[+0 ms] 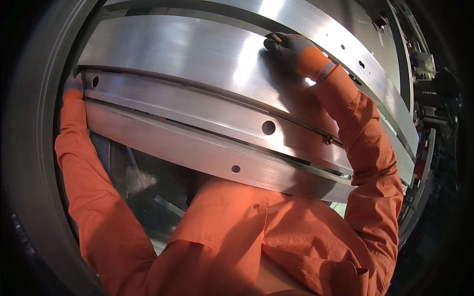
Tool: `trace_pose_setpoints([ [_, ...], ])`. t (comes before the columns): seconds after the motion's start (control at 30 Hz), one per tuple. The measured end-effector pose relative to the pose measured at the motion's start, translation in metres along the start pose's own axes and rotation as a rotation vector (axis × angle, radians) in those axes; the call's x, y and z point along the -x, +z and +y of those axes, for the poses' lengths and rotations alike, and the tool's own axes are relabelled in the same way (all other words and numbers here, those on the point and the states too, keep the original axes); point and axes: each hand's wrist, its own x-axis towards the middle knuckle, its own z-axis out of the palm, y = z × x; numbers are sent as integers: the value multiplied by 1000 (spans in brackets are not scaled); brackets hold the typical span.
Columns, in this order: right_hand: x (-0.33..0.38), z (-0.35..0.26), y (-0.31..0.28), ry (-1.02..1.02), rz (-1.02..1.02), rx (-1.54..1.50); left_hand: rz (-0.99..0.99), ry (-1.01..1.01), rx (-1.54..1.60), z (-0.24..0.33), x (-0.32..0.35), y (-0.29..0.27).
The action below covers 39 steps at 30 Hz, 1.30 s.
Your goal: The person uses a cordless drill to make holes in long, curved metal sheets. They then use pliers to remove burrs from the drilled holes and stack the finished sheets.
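Observation:
Long brushed-metal profiles lie across my front. My right hand point(295, 50), in a grey-and-orange glove, is closed over the far edge of the wide metal panel point(173, 42). A small tan bit shows at its fingers; I cannot make out what it is. At the far left, my left hand point(74, 86), gloved alike, is at the end of a narrower metal bar point(182, 101) with round holes. Its fingers are mostly hidden in shadow there. Closest to my body runs another metal bar point(163, 140) with one round hole.
A tall dark metal upright point(32, 123) bends along the left side. Beyond the panel lies another drilled metal profile point(316, 27). A small fitting point(328, 140) sits in the gap by my right forearm. Cluttered shelving point(429, 118) stands at the right.

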Motion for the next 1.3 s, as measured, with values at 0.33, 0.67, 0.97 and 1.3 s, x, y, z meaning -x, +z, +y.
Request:
trace_pose_setpoints([
  [0.33, 11, -12, 29, -49, 322, -5, 24, -55, -382, 202, 126, -22],
  [0.67, 5, 9, 29, -79, 357, 24, -57, -157, -361, 224, 132, -26],
  [0.97, 3, 18, 25, -42, 278, 32, -121, -173, -336, 235, 142, -34],
  [1.3, 5, 11, 16, -69, 273, 82, -117, -35, -451, 222, 135, -27],
])
